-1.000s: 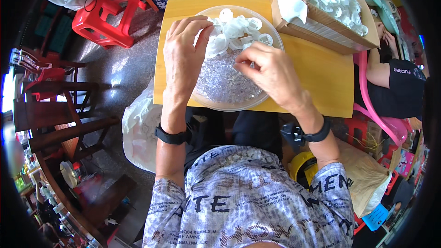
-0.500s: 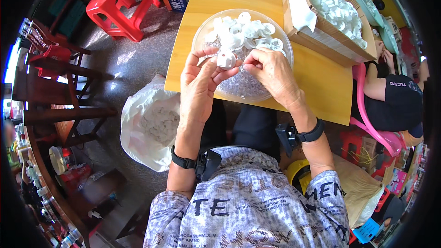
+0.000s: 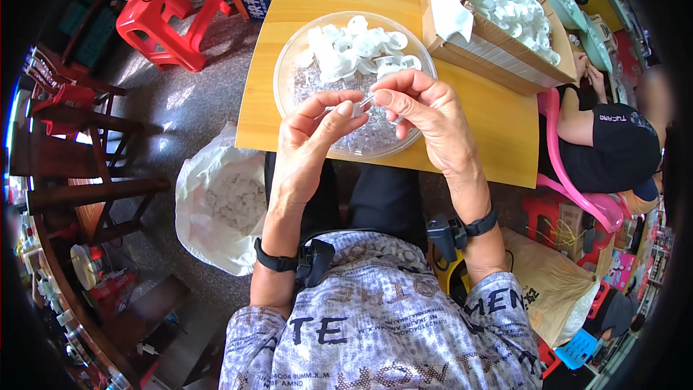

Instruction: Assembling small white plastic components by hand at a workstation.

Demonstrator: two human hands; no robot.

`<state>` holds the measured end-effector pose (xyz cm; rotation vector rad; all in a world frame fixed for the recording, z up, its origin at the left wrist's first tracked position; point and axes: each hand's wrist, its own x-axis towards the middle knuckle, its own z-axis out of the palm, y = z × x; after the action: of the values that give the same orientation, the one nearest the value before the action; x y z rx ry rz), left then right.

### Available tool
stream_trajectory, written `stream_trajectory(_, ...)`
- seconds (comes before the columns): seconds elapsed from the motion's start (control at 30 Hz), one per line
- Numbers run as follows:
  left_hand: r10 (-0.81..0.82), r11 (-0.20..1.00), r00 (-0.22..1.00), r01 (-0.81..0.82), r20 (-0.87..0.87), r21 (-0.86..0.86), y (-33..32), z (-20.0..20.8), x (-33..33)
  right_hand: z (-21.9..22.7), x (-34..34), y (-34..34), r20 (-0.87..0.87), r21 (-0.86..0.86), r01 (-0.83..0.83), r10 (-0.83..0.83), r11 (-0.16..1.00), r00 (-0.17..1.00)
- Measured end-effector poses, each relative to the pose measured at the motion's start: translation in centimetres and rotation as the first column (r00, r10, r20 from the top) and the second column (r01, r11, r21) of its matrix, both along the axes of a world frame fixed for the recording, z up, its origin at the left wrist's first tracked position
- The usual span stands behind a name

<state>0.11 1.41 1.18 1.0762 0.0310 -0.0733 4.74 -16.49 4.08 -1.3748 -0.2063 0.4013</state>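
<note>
Above a clear round tub, my two hands meet at the fingertips. My left hand is closed on a small white plastic part, mostly hidden by the fingers. Thumb and forefinger of my right hand pinch a thin, clear, shiny piece, which touches or nearly touches the white part. In the tub, round white plastic parts are heaped at the far side. Many small transparent pieces lie at the near side and left.
A cardboard box full of white parts stands on the yellow table, right of the tub. An open white sack sits on the floor at left, near a red stool. Another person sits at right by a pink chair.
The white part has turned and is now mostly covered by my left fingers. My right hand has brought a clear piece up to it. The whole view has shifted a little.
</note>
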Motion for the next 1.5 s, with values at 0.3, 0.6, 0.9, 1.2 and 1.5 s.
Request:
stream_trajectory(0.3,0.029,0.962,0.990,-0.065,0.136,0.265,-0.5,0.0,0.5,-0.3,-0.4,0.7,0.113,-0.168,0.070,-0.051,0.983,0.992)
stream_trajectory(0.6,-0.066,0.996,0.998,0.065,0.014,0.056,-0.1,0.2,0.4,0.8,-0.6,0.0,0.397,-0.321,0.085,0.053,0.943,0.916)
stream_trajectory(0.9,0.045,0.998,0.999,-0.044,0.027,-0.049,-0.9,0.5,0.8,-1.2,-2.3,1.5,0.330,-0.034,0.193,-0.171,0.981,0.928)
stream_trajectory(1.2,0.080,0.997,0.997,-0.080,0.002,-0.014,-0.8,-0.1,0.7,-1.9,-2.3,2.3,0.393,0.039,0.264,-0.257,0.964,0.883)
stream_trajectory(1.5,0.094,0.995,0.994,-0.092,0.050,-0.045,-0.9,-0.6,0.6,-1.9,-2.5,2.4,0.468,-0.043,0.305,-0.250,0.951,0.848)
